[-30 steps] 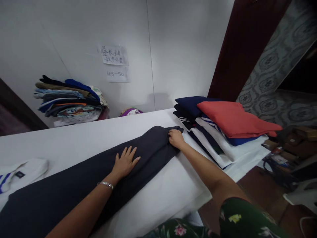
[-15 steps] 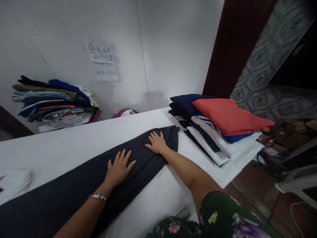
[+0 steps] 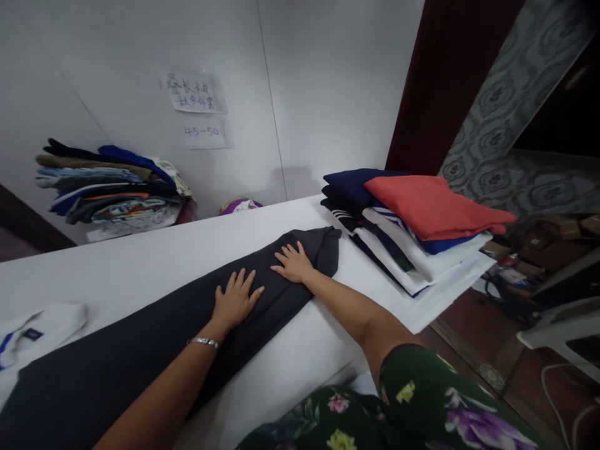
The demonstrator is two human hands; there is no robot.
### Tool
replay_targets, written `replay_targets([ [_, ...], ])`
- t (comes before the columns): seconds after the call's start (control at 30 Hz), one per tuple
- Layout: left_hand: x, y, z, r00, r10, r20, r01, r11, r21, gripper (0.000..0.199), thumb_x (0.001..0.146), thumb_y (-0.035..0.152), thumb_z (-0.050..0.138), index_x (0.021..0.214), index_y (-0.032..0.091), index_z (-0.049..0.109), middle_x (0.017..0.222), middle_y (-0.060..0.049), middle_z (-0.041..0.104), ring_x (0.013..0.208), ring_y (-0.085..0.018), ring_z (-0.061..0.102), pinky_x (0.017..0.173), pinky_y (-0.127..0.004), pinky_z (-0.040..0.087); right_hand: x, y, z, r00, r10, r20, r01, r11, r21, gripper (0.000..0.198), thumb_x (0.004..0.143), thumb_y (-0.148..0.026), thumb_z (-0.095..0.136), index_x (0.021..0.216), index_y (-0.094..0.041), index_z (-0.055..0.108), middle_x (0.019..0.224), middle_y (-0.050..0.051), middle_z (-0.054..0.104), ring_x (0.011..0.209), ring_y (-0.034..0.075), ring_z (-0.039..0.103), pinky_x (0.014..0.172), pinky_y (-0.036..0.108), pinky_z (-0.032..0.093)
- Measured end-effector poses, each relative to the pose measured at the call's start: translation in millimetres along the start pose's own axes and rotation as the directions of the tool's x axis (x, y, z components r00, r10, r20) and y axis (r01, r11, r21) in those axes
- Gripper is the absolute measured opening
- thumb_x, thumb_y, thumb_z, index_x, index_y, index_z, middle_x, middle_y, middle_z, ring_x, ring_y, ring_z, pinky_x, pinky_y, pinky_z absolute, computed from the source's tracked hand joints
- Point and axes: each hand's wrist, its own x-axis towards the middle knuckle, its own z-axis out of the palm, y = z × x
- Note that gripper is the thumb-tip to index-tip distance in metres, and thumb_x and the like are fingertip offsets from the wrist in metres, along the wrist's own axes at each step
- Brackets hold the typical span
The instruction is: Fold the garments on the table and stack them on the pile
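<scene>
Dark grey trousers (image 3: 154, 331), by their long narrow shape, lie slantwise over the white table, doubled lengthwise. Their near left end is wide and partly covered by my left forearm; the far end (image 3: 328, 240) is bunched and creased. My left hand (image 3: 234, 300) rests flat on the middle of the cloth with its fingers spread. Further along, close to the bunched end, my right hand (image 3: 294, 262) also presses flat, fingers apart. Neither hand grips the fabric. A white garment (image 3: 51, 325) with a dark neck label lies at the left, beside the trousers' wide end.
Right of the trousers stands a stack of folded clothes, a red garment (image 3: 435, 203) on top. Another tall clothes pile (image 3: 117, 187) leans by the wall at the back left. Handwritten paper signs (image 3: 197, 94) hang on the wall. A white plastic stool (image 3: 557, 337) is at the right.
My left hand has slid a little up and right along the cloth. My right hand has shifted slightly left. The view has tilted slightly, showing more of the white garment.
</scene>
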Motion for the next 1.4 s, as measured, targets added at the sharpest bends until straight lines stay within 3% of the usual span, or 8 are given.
replay_targets([
  [0.17,-12.3,-10.4,-7.2,0.998,-0.008,0.056,0.006,1.000,0.030,0.068,0.096,0.052,0.032,0.156,0.021,0.030,0.164,-0.011,0.027,0.151,-0.033,0.021,0.114,-0.064,0.026,-11.1,-1.5,12.9,0.999,-0.003,-0.037,0.002,1.000,-0.011,0.062,0.101,-0.056,0.031,0.148,-0.019,0.044,0.158,0.013,0.038,0.150,0.029,0.026,0.124,0.052,0.004],
  [0.33,-40.9,-31.8,0.8,0.984,-0.177,0.031,0.173,0.980,0.095,0.071,0.094,0.056,0.031,0.155,0.019,0.033,0.162,-0.016,0.031,0.148,-0.038,0.028,0.112,-0.070,0.023,-7.9,-0.4,6.2,0.999,-0.008,-0.034,0.007,1.000,-0.009,0.060,0.101,-0.055,0.031,0.148,-0.020,0.045,0.158,0.012,0.039,0.150,0.029,0.026,0.124,0.052,0.004],
  [0.5,-48.1,-29.7,5.3,0.977,-0.210,0.038,0.207,0.976,0.073,0.076,0.093,0.058,0.027,0.154,0.014,0.032,0.162,-0.017,0.030,0.147,-0.037,0.028,0.111,-0.068,0.025,-10.3,-20.0,-5.7,0.998,0.056,0.035,-0.059,0.994,0.091,0.060,0.100,-0.058,0.032,0.145,-0.021,0.048,0.158,0.013,0.039,0.149,0.032,0.028,0.122,0.058,0.006],
  [0.77,-46.0,-27.5,5.3,0.976,-0.218,0.023,0.216,0.973,0.081,0.076,0.093,0.058,0.027,0.155,0.014,0.031,0.162,-0.017,0.030,0.147,-0.037,0.028,0.112,-0.068,0.024,-37.3,-42.7,13.0,0.996,-0.056,0.064,0.037,0.964,0.264,0.068,0.098,-0.064,0.030,0.153,-0.024,0.036,0.163,0.009,0.030,0.153,0.027,0.016,0.124,0.053,0.007],
  [0.93,-49.0,-23.7,4.2,0.974,-0.228,0.016,0.225,0.971,0.085,0.074,0.094,0.058,0.028,0.154,0.016,0.033,0.161,-0.016,0.031,0.148,-0.036,0.028,0.113,-0.066,0.024,-32.2,-52.9,-8.9,0.993,-0.020,0.117,-0.014,0.959,0.282,0.068,0.098,-0.064,0.031,0.151,-0.023,0.038,0.162,0.013,0.030,0.153,0.030,0.017,0.122,0.058,0.009],
  [1.07,-51.4,-21.0,3.7,0.975,-0.223,-0.008,0.223,0.973,0.065,0.072,0.095,0.056,0.029,0.153,0.014,0.035,0.161,-0.016,0.032,0.147,-0.036,0.029,0.113,-0.067,0.023,-19.3,-73.4,-22.5,0.999,-0.047,-0.008,0.047,0.961,0.272,0.068,0.098,-0.063,0.032,0.152,-0.024,0.036,0.165,0.013,0.023,0.154,0.029,0.013,0.122,0.058,0.009],
  [1.27,-55.3,-19.5,7.2,0.975,-0.219,-0.047,0.219,0.976,-0.007,0.068,0.096,0.054,0.034,0.152,0.015,0.038,0.159,-0.018,0.036,0.146,-0.037,0.031,0.114,-0.067,0.020,-7.8,-86.2,7.4,0.979,-0.131,0.153,0.098,0.974,0.205,0.069,0.096,-0.061,0.040,0.153,-0.024,0.035,0.164,0.013,0.026,0.153,0.032,0.015,0.120,0.061,0.010],
  [1.4,-60.5,-19.7,7.7,0.974,-0.213,-0.078,0.210,0.976,-0.051,0.065,0.097,0.052,0.035,0.150,0.015,0.042,0.156,-0.017,0.040,0.146,-0.035,0.033,0.117,-0.062,0.019,-10.3,-82.7,21.3,0.982,-0.131,0.137,0.103,0.975,0.195,0.070,0.096,-0.062,0.038,0.154,-0.023,0.035,0.163,0.014,0.027,0.153,0.032,0.017,0.120,0.061,0.010],
])
